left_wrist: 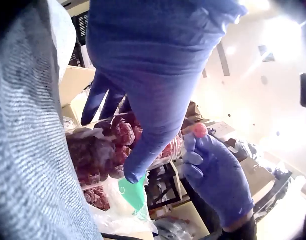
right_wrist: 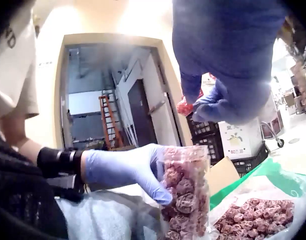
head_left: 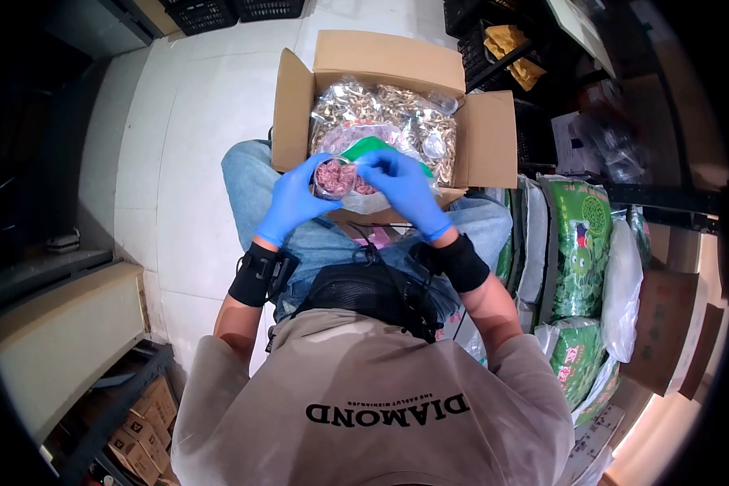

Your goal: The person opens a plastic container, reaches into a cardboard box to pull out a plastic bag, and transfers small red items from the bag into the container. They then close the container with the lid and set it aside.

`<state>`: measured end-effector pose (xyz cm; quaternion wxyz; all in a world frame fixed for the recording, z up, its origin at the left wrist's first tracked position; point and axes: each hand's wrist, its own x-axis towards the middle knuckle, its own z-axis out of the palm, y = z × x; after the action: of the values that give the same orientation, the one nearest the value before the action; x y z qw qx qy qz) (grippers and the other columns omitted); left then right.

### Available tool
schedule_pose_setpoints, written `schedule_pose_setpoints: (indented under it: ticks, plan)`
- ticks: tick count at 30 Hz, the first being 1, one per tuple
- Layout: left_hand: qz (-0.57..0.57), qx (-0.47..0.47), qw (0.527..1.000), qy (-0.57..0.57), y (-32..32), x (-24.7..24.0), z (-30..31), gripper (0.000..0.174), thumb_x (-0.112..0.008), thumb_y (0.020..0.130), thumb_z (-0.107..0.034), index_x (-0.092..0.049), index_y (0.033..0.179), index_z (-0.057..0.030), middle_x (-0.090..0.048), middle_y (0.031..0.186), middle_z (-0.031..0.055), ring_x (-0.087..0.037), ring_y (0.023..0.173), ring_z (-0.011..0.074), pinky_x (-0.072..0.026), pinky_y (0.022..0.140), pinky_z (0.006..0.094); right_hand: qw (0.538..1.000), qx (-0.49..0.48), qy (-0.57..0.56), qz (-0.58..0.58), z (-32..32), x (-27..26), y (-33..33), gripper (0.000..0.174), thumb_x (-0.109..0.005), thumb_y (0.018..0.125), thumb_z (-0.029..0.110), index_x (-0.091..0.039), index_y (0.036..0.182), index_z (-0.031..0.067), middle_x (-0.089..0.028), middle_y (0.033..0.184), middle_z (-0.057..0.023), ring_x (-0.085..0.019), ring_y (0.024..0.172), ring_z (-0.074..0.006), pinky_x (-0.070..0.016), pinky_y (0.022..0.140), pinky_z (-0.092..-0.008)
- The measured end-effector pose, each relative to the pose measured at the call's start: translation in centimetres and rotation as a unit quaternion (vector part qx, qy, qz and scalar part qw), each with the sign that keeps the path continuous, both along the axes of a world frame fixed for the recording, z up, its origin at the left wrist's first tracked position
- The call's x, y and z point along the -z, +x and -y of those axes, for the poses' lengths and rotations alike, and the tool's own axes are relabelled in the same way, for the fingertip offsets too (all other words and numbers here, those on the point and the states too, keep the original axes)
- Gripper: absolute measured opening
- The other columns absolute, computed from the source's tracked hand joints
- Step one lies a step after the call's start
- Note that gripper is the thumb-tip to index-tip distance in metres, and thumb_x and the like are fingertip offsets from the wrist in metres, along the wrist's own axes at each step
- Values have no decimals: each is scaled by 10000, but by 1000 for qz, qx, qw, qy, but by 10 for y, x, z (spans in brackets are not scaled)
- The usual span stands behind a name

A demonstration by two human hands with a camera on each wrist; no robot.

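In my blue-gloved left hand (head_left: 293, 201) I grip a clear jar (right_wrist: 187, 192) filled with wrinkled reddish-purple dried plums, its open mouth facing up in the head view. My right hand (head_left: 411, 193), gloved too, is beside the jar's mouth. Between its thumb and fingertips it pinches one small red dried plum (left_wrist: 199, 130), also seen in the right wrist view. Below and beside the jar lies an opened plastic bag with a green edge (head_left: 370, 147), holding many more dried plums (right_wrist: 255, 217). The left fingers wrap round the jar's side.
An open cardboard box (head_left: 389, 55) stands between the knees, packed with clear bags of pale dried slices (head_left: 417, 121). Green printed packs (head_left: 579, 251) stand at the right. Black crates (head_left: 198, 14) are on the tiled floor at the back, and a low bench (head_left: 65, 332) is at the left.
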<state>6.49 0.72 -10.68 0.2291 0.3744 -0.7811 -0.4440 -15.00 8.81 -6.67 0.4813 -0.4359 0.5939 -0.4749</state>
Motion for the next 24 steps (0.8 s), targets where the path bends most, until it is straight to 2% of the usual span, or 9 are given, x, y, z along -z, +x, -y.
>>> schedule_pose_setpoints:
  ticks: [2, 4, 5, 9, 11, 15, 17, 19, 24]
  plan:
    - [3, 5, 1000, 4, -5, -3, -1, 799, -939, 644, -236, -600, 1348, -67, -721, 1205, 145, -709, 1127, 262, -559, 973, 368, 997, -10, -39, -66, 2, 3, 11, 187, -729, 915, 141, -701, 1065, 34, -676, 896, -43, -624, 785, -131, -509, 719, -307]
    - [-21, 2, 1000, -5, -7, -6, -3, 800, -934, 622, -267, -613, 1338, -109, -723, 1183, 157, -702, 1111, 331, -565, 939, 400, 926, -53, -236, -290, 5, 10, 19, 251, -735, 907, 107, -663, 1145, 73, -652, 981, -89, -652, 893, -241, -521, 802, -354]
    - [-21, 0, 1000, -5, -6, -5, -3, 800, -934, 622, -267, -613, 1338, -109, -723, 1183, 157, -702, 1111, 331, -565, 939, 400, 904, -69, -249, -342, 4, 11, 18, 297, -713, 882, 70, -645, 1170, 96, -623, 1073, -123, -615, 997, -336, -502, 872, -410]
    - [-22, -6, 1000, 5, -5, 2, -2, 791, -932, 626, -280, -617, 1331, -114, -723, 1177, 157, -703, 1103, 337, -566, 932, 402, 870, -61, -238, -428, -5, -5, 16, 276, -692, 878, 107, -642, 1147, 68, -606, 1083, -127, -595, 1007, -351, -473, 901, -468]
    - [-28, -8, 1000, 6, -5, 3, -3, 785, -930, 628, -284, -618, 1328, -114, -725, 1170, 158, -703, 1097, 340, -567, 928, 403, 877, -91, -221, -417, -10, -7, 14, 398, -681, 910, 164, -618, 1294, 81, -590, 1260, -156, -575, 1139, -373, -446, 994, -496]
    - [-23, 2, 1000, -6, -6, -9, -4, 777, -942, 658, -238, -606, 1327, -29, -728, 1192, 143, -716, 1109, 236, -560, 962, 365, 860, -125, -251, -426, -12, -17, 14, 567, -668, 945, 278, -522, 1454, 75, -517, 1455, -181, -498, 1325, -384, -374, 1118, -504]
    - [-21, 2, 1000, -19, -8, -11, -4, 764, -943, 661, -239, -612, 1315, -23, -731, 1187, 139, -716, 1106, 226, -560, 960, 362, 853, -194, -242, -420, -14, -4, 15, 682, -647, 963, 381, -436, 1524, 57, -422, 1574, -181, -381, 1461, -376, -275, 1202, -523]
    - [-65, -7, 998, -12, -8, -9, -5, 694, -918, 664, -281, -648, 1276, -98, -738, 1127, 159, -722, 1061, 329, -574, 907, 382, 839, -199, -250, -441, -18, -2, 15, 695, -653, 958, 392, -433, 1522, 50, -421, 1575, -179, -368, 1473, -374, -259, 1207, -535]
    - [-75, 13, 997, -6, -10, -15, -4, 653, -917, 667, -284, -671, 1243, -98, -744, 1097, 158, -735, 1031, 315, -581, 883, 379, 826, -203, -230, -473, -26, -12, 15, 702, -661, 948, 403, -443, 1511, 46, -431, 1569, -173, -343, 1491, -365, -189, 1224, -565]
